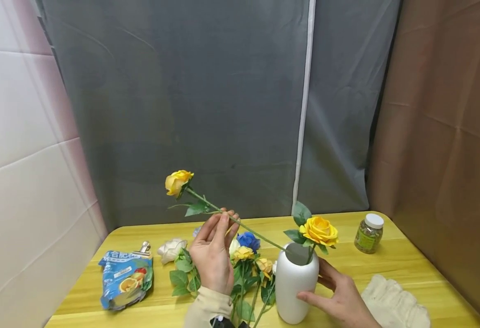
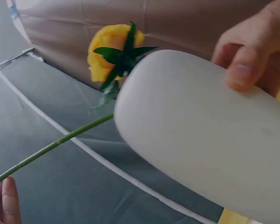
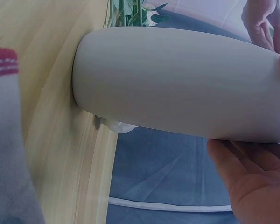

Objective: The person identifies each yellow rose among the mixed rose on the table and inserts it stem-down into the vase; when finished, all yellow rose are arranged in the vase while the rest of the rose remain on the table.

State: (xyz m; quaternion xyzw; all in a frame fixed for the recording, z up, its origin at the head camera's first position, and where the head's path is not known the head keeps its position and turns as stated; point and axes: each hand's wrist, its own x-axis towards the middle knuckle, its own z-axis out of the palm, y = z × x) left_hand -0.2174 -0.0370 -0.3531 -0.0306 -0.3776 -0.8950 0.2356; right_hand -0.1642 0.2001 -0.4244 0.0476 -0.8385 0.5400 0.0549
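**Yellow rose going into the white vase**

Yellow rose [image 1: 178, 181] on its long stem sits tilted at centre frame, bloom up and left, stem end at the mouth of the white vase [image 1: 295, 287]. Your left hand [image 1: 213, 255] pinches the stem mid-length; your right hand [image 1: 340, 296] cups the vase's side. The stem looks light and springy, so hold it low, below the leaves. One yellow bloom [image 1: 319, 231] already stands in the vase. Loose flowers [image 1: 246, 255] lie behind on the surface [image 1: 408, 259].
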